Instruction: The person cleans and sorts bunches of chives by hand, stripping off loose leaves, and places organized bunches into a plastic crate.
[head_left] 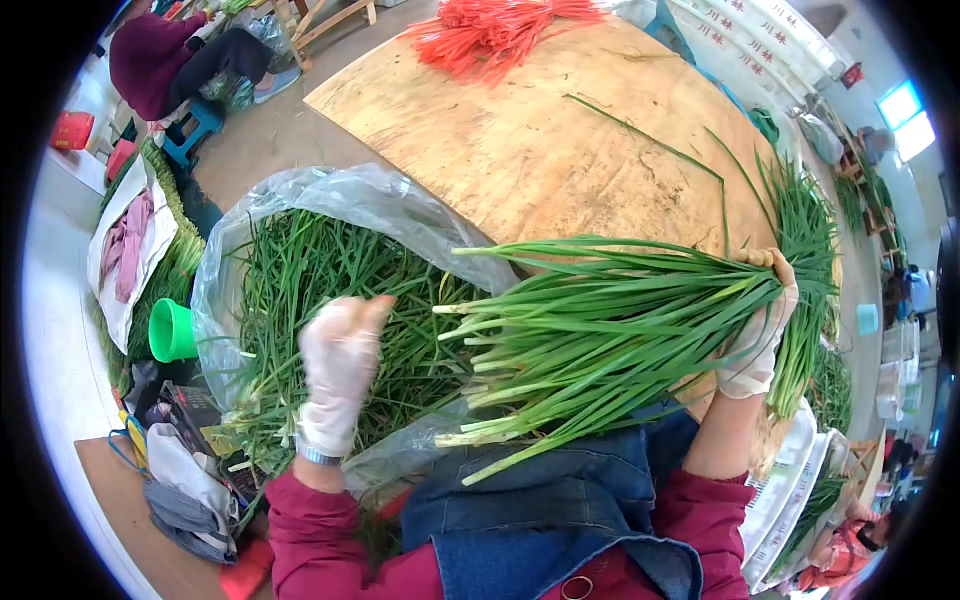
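Observation:
My right hand, in a white glove with bare fingertips, is closed round the leafy end of a bunch of green stalks. Their pale cut ends fan out to the left above my apron. My left hand, gloved too and blurred by motion, hovers over a clear plastic bag full of loose green leaves. Its fingers look curled, but whether anything is between them is too smeared to tell. A wooden board lies beyond both hands.
Red strips lie on the board's far edge. More green stalks rest at the board's right. A green cup stands left of the bag, near a grey cloth bag. A seated person is at the upper left.

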